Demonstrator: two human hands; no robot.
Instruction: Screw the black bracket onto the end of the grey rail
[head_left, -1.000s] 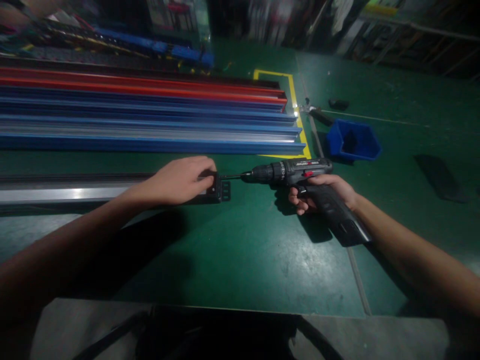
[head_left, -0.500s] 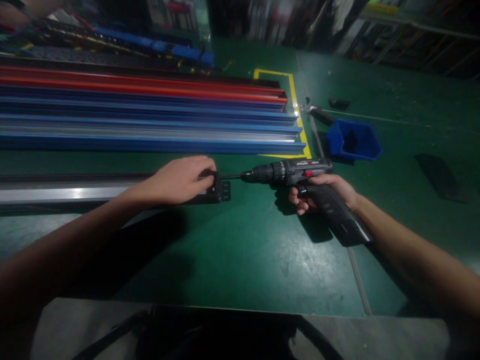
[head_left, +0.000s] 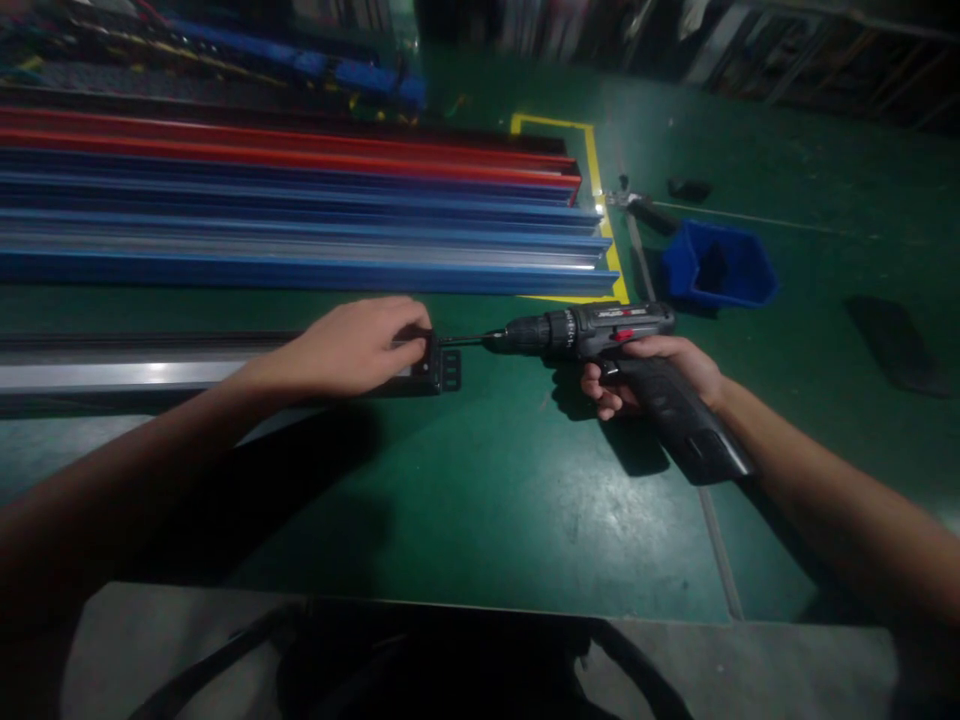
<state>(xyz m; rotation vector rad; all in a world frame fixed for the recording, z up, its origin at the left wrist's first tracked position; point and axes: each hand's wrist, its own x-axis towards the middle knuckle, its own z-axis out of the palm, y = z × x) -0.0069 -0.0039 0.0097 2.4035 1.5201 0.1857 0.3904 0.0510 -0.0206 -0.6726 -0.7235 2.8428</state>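
My right hand (head_left: 660, 370) is wrapped round the grip of a black cordless drill (head_left: 622, 325), a finger at its trigger. The drill lies level and points left; its long thin bit (head_left: 463, 341) reaches the black end cap (head_left: 429, 365) of a long metal profile (head_left: 150, 374). Whether the tip sits in a screw is too small to tell. Over that end of the profile my left hand (head_left: 360, 345) is closed, thumb and fingers gripping the cap. A small slotted black tab (head_left: 451, 370) sticks out from the cap.
Red (head_left: 300, 140) and blue profiles (head_left: 300, 245) lie side by side behind my hands, their ends near yellow tape (head_left: 592, 160). To the right are a blue bin (head_left: 720, 265), a dark-handled tool (head_left: 649, 212) and a flat black object (head_left: 896, 345). The green table's front edge runs below.
The view has tilted slightly, so the table's things appear a little higher. Both hands keep their hold, and the drill bit stays at the end cap.
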